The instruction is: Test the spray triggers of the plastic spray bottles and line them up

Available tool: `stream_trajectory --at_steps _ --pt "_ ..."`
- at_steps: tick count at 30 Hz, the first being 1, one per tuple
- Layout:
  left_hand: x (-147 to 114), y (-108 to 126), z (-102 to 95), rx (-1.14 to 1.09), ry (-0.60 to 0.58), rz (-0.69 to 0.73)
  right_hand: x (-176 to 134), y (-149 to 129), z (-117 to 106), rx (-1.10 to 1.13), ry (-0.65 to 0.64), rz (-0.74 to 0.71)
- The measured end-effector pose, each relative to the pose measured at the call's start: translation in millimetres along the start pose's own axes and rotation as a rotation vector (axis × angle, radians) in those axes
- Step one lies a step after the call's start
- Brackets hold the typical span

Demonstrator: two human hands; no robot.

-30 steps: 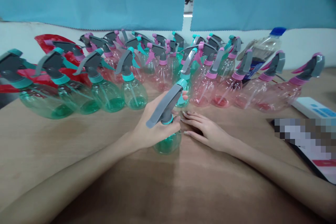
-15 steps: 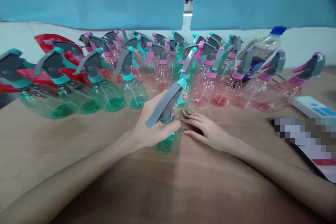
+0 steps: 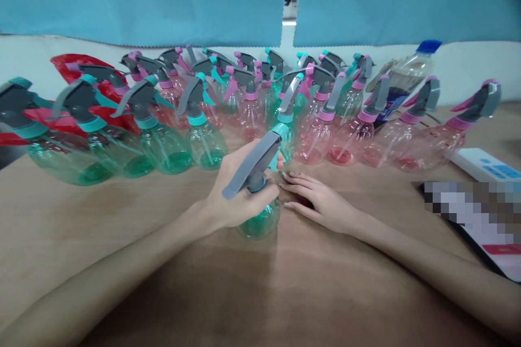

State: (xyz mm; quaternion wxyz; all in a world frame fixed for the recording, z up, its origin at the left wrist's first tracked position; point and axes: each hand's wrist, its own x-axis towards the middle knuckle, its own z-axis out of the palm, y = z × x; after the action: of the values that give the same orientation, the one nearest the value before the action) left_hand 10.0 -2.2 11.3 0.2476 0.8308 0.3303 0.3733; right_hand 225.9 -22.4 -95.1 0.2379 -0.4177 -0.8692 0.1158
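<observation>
My left hand (image 3: 236,192) is closed around the neck of a green spray bottle (image 3: 260,222), just below its grey and teal head. The bottle stands on the wooden table in front of me, and part of its neck is hidden by my fingers. My right hand (image 3: 315,195) rests on the table just right of that bottle, holding nothing, its fingers stretched out and a little apart. Ahead of both hands stand a green spray bottle (image 3: 209,146) with a teal collar and a pink spray bottle (image 3: 315,143) with a pink collar.
Several more green and pink spray bottles line the back of the table (image 3: 163,282). Red plastic (image 3: 81,62) lies behind them at the left. A large blue-capped bottle (image 3: 411,73) leans at the back right, near a white box (image 3: 472,160) and a flat, partly blurred item (image 3: 499,260).
Both hands stay almost where they were, the left still around the green spray bottle. Its fingers by the trigger have shifted slightly. The whole view has slid a little to the left.
</observation>
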Motion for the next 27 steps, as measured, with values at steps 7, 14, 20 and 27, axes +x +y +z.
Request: stream_trajectory --at_steps 7,14,20,27 --pt "-0.4 2.5 -1.5 -0.057 -0.024 -0.042 -0.2 0.7 0.7 0.011 0.015 -0.010" --pt "-0.7 -2.1 0.2 -0.092 -0.066 -0.040 -0.1 -0.3 0.4 -0.011 0.008 -0.004" --pt "-5.8 -9.0 5.2 -0.061 -0.045 -0.022 -0.3 -0.3 0.3 -0.002 0.012 -0.001" --pt "-6.1 -10.6 6.1 -0.059 -0.046 -0.026 -0.6 0.5 0.7 -0.011 0.000 0.001"
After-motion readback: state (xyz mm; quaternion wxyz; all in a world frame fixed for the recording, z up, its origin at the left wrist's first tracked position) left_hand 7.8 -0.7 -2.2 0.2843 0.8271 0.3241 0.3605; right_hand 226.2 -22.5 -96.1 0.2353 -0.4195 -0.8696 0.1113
